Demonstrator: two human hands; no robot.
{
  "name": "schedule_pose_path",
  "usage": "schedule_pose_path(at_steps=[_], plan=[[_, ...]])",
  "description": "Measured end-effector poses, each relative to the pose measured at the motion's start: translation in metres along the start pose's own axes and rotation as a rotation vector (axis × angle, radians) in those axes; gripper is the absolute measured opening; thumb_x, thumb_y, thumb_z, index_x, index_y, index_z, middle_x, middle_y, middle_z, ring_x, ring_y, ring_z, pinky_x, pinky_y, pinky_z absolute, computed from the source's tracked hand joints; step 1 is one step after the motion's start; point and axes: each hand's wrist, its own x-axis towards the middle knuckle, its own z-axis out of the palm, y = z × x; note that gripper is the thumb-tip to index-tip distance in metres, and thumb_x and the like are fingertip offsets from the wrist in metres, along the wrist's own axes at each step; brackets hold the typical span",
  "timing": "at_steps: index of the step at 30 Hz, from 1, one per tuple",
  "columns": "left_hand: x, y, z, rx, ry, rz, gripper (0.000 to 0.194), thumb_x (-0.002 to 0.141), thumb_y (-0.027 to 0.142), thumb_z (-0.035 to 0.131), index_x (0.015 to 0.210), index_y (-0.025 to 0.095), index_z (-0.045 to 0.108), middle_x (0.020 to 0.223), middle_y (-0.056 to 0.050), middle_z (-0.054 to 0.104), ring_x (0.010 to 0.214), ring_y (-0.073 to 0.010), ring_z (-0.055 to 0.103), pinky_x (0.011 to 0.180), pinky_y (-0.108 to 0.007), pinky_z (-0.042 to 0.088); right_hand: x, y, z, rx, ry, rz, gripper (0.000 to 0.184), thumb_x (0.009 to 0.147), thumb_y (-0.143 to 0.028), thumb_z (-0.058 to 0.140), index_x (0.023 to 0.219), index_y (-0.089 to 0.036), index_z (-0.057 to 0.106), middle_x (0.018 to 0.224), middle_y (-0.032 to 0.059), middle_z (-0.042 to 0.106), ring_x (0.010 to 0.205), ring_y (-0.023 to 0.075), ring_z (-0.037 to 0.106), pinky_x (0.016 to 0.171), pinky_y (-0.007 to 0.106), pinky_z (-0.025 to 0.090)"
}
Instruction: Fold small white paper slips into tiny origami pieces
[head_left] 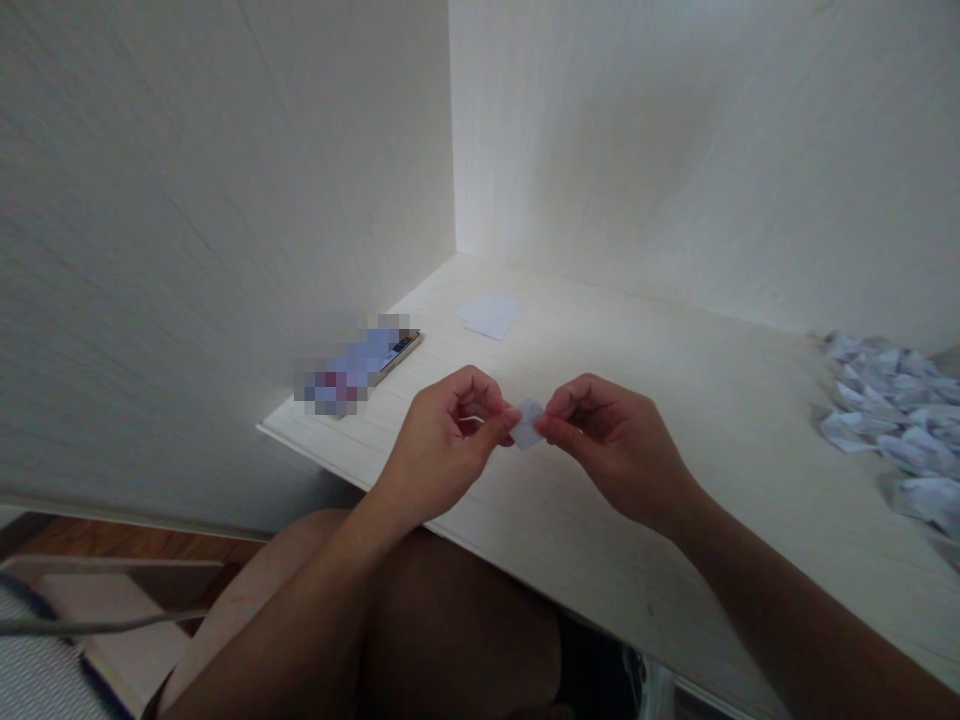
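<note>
A small folded piece of white paper [528, 428] is held just above the table, stretched between my two hands. My left hand [457, 440] pinches its left edge between thumb and fingers. On the opposite edge, my right hand [611, 440] grips the paper the same way. Fingertips cover both side corners, so the full shape of the fold is partly hidden. Beyond my hands, a few flat sheets of white paper [491, 315] lie overlapping on the table.
The white table [712, 430] meets walls at the left and back. A phone [367, 365], its screen blurred out, rests by the left wall. Many folded white paper pieces [900, 400] are heaped at the right. My legs are beneath the table's front edge.
</note>
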Motion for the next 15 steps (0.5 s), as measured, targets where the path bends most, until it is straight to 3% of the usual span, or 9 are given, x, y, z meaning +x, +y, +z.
schedule_pose_path(at_steps=[6, 11, 15], plan=[[-0.0040, 0.0018, -0.0029, 0.090, -0.146, -0.008, 0.004, 0.087, 0.021, 0.076, 0.089, 0.019, 0.074, 0.081, 0.000, 0.073, 0.069, -0.0119, 0.070, 0.065, -0.022, 0.057, -0.0001, 0.0040, 0.0003, 0.061, -0.030, -0.001, 0.012, 0.085, -0.032, 0.081, 0.083, -0.023, 0.074, 0.077, 0.0013, 0.072, 0.071, 0.0165, 0.063, 0.068, 0.032, 0.050], [-0.0037, 0.0017, -0.0079, 0.031, -0.126, -0.087, 0.013, 0.081, 0.025, 0.083, 0.093, 0.020, 0.081, 0.072, 0.000, 0.072, 0.066, -0.0135, 0.069, 0.062, -0.023, 0.055, -0.0026, 0.0003, 0.0020, 0.072, -0.050, -0.012, 0.004, 0.087, -0.027, 0.080, 0.089, -0.024, 0.079, 0.083, 0.0027, 0.078, 0.077, 0.0178, 0.069, 0.073, 0.034, 0.054], [-0.0036, 0.0008, -0.0081, 0.048, -0.074, -0.046, 0.016, 0.078, 0.024, 0.086, 0.093, 0.021, 0.083, 0.067, 0.001, 0.069, 0.061, -0.0118, 0.065, 0.056, -0.021, 0.051, -0.0044, 0.0004, 0.0018, -0.050, -0.042, -0.103, 0.010, 0.087, -0.026, 0.081, 0.098, -0.025, 0.081, 0.089, 0.0042, 0.079, 0.081, 0.0202, 0.072, 0.074, 0.037, 0.056]])
